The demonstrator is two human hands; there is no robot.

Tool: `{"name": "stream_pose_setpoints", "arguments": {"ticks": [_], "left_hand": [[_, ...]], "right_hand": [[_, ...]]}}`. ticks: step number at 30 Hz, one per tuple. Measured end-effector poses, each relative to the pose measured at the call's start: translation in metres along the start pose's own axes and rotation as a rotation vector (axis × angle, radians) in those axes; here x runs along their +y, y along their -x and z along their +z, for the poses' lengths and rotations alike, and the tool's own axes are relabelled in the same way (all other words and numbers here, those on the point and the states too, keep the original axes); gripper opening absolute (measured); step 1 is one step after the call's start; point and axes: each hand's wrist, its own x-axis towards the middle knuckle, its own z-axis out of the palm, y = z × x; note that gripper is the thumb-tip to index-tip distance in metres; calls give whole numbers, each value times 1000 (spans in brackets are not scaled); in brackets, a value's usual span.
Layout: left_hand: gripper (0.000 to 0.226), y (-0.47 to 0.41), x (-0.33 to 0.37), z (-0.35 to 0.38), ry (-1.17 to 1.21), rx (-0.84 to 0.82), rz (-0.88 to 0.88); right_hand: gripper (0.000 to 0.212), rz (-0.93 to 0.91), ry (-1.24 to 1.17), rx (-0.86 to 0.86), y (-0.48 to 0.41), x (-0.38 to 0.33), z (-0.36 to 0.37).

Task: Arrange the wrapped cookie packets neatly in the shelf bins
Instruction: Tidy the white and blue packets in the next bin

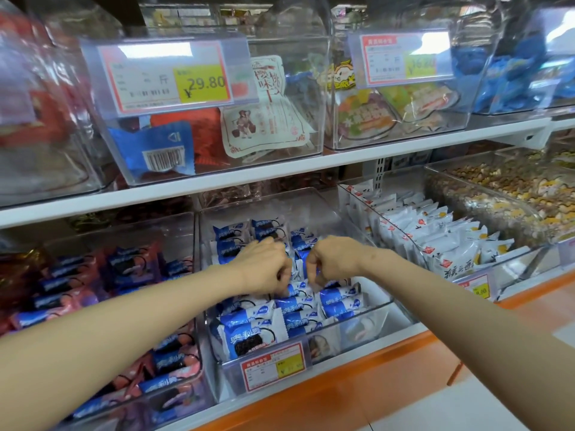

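Blue-and-white wrapped cookie packets fill the clear middle bin on the lower shelf. Both my hands reach into this bin from above. My left hand has its fingers curled down onto the packets in the middle rows. My right hand is beside it, fingers curled and pinching a blue-and-white packet at its top edge. Whether the left fingers actually hold a packet is hidden under the hand. More packets stand in rows at the back of the bin.
A bin of pink-and-blue cookie packets stands to the left, a bin of white packets to the right, then a bin of mixed snacks. The upper shelf carries clear bins with price tags. An orange shelf edge runs below.
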Motion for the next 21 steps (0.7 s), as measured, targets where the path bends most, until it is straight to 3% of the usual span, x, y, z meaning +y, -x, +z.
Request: {"name": "stream_pose_setpoints", "arguments": {"ticks": [5,11,15,21], "left_hand": [[15,0,11,12,-134,-129,79],[9,0,12,21,-102,-128,28],[14,1,11,20,-110,-136,16],[16,1,8,20,-109,-163,8]], "right_hand": [[28,0,101,-164,9,-7,13],[24,32,98,-30,14,0,30],[28,48,-7,-67,20,1,24],[10,9,17,71,13,-5,29]]}}
